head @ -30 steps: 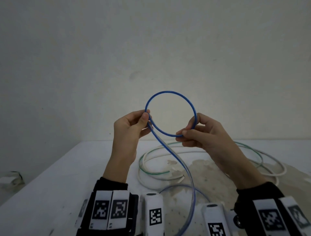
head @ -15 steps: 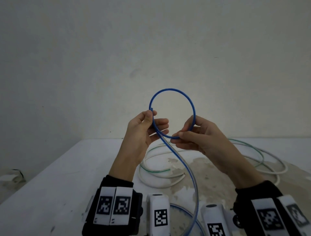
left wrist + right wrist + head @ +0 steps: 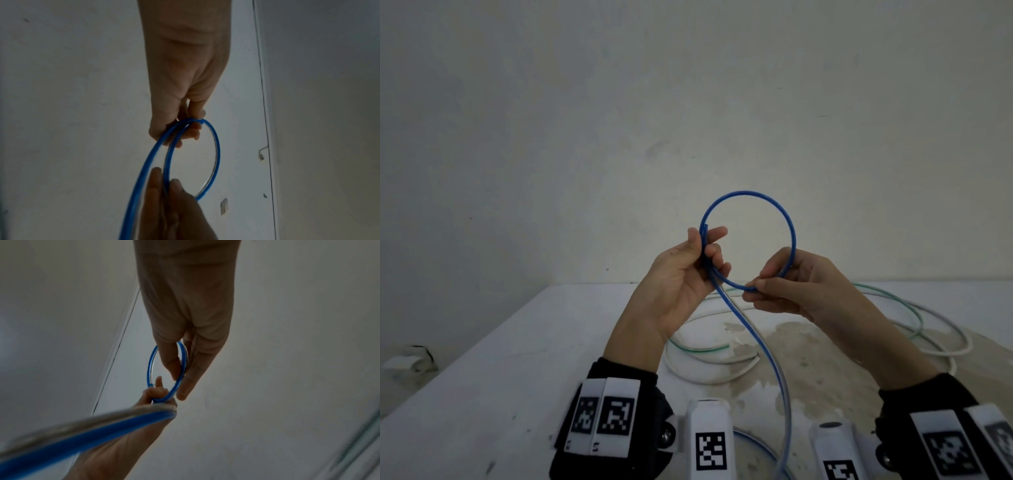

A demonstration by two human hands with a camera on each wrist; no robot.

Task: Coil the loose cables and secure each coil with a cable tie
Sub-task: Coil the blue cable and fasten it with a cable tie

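The blue cable (image 3: 748, 195) is held up in front of the wall, above the desk (image 3: 524, 342), formed into a single round loop. Compared with a second ago, the left hand (image 3: 681, 277) has closed in toward the right hand (image 3: 801, 284) and turned, so its palm now faces the camera. The cable's cut end now stands just above the left thumb instead of being hidden behind it. The left thumb and fingers pinch the loop where the end crosses the running length; the left wrist view shows two strands lying side by side under those fingers. The right hand pinches the lower right arc of the loop between thumb and forefinger.

I read this as the first turn being settled and its crossing fixed, with the right hand free to slide down the tail for the next turn. That tail runs down to the desk and off the bottom of the head view, so most of the length is still uncoiled. A white cable (image 3: 941, 353) and a green-striped cable (image 3: 887, 294) lie loose on the desk behind. No cable tie is visible.
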